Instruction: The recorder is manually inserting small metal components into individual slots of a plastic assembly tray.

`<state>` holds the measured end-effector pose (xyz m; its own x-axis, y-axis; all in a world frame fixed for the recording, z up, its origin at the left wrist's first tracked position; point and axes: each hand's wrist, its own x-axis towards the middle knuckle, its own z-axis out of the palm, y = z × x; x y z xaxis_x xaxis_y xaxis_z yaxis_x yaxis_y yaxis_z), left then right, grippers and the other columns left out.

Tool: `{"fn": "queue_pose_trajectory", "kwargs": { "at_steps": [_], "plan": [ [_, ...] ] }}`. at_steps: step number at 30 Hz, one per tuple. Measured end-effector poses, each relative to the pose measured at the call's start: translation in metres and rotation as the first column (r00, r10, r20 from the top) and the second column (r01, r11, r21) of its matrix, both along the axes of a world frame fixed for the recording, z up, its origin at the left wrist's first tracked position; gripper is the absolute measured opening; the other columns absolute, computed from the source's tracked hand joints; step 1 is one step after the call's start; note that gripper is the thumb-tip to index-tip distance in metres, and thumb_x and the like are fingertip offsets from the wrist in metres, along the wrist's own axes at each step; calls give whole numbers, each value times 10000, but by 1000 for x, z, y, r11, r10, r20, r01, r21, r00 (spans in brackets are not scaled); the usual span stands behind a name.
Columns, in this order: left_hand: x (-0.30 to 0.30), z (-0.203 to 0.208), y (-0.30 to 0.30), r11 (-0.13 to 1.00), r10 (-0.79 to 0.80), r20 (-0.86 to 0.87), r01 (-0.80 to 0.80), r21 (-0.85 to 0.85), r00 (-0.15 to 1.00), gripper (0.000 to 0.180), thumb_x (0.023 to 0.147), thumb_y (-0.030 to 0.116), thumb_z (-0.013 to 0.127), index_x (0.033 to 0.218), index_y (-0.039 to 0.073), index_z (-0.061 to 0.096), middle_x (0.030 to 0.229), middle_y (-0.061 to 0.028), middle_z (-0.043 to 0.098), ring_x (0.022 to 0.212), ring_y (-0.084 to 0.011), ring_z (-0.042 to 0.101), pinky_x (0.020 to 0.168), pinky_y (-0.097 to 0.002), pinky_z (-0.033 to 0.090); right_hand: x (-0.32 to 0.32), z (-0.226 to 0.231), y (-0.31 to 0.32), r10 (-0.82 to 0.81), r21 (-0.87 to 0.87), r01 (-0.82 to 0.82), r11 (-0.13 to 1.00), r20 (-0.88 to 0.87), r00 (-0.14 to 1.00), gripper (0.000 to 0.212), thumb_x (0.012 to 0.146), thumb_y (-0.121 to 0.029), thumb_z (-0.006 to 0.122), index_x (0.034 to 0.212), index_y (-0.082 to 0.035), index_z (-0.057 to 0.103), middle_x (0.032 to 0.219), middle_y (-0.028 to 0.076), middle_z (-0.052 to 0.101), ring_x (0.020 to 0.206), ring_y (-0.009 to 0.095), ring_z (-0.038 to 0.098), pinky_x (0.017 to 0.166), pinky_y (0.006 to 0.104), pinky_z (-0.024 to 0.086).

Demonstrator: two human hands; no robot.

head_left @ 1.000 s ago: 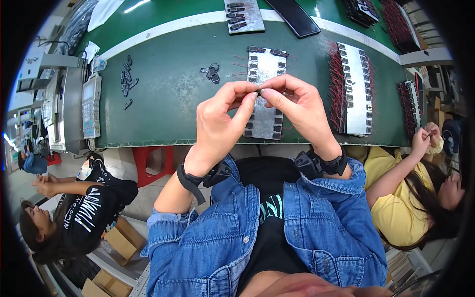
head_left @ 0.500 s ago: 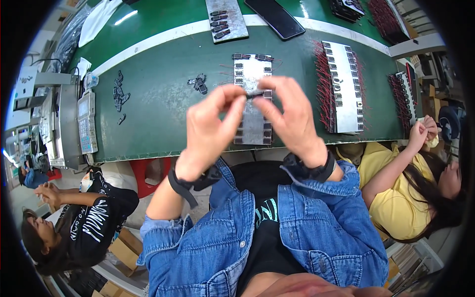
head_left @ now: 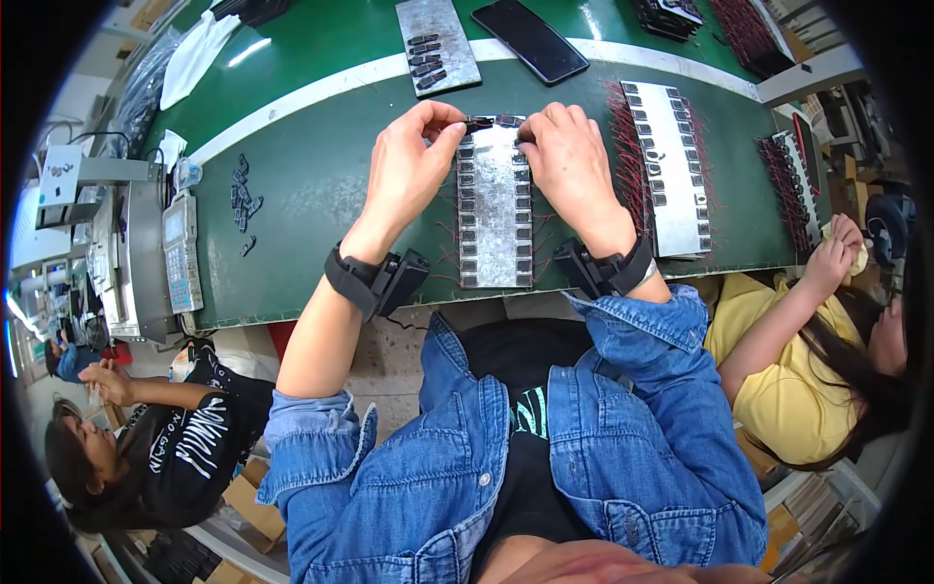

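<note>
Black part [head_left: 478, 125]: far left corner of metal plate [head_left: 494, 214], at left hand [head_left: 413, 161] fingertips
Metal plate: on desk [head_left: 321, 224], far end between hands
Left pose: thumb and forefinger narrow, grip can't tell
Right hand [head_left: 574, 161]: back up, fingers curled at far right corner, hold can't tell

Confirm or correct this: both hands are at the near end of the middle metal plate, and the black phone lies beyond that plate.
Wrong end: the head view shows the left hand and right hand at the far end of the middle metal plate. The black phone does lie beyond that plate.
</note>
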<state>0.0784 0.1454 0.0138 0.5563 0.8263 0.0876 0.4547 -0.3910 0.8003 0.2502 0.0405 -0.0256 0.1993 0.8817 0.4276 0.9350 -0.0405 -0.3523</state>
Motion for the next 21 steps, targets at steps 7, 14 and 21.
{"fn": "queue_pose_trajectory", "kwargs": {
  "at_steps": [7,14,21],
  "plan": [
    [20,-17,4,997,-76,-131,72,-34,989,178,891,147,659,1008,24,710,879,-54,709,786,-134,635,723,-281,513,-6,30,-22,-31,143,53,988,-151,988,157,812,-45,712,948,-50,633,1003,67,632,944,240,601,835,353,450],
    [34,-25,-5,946,-129,-149,167,279,980,111,838,145,673,891,57,714,827,-90,699,878,-293,614,799,-426,490,-16,15,-81,90,149,44,988,-781,618,175,876,27,673,1033,-19,609,1031,46,618,976,132,592,880,252,456],
    [22,-16,1,855,-66,-88,102,508,994,107,837,163,689,858,63,721,812,-95,690,862,-306,621,783,-418,497,-24,3,-89,174,198,-6,980,-850,497,191,905,42,650,1080,-7,589,1041,38,606,967,111,581,888,238,457]
  ]
}}
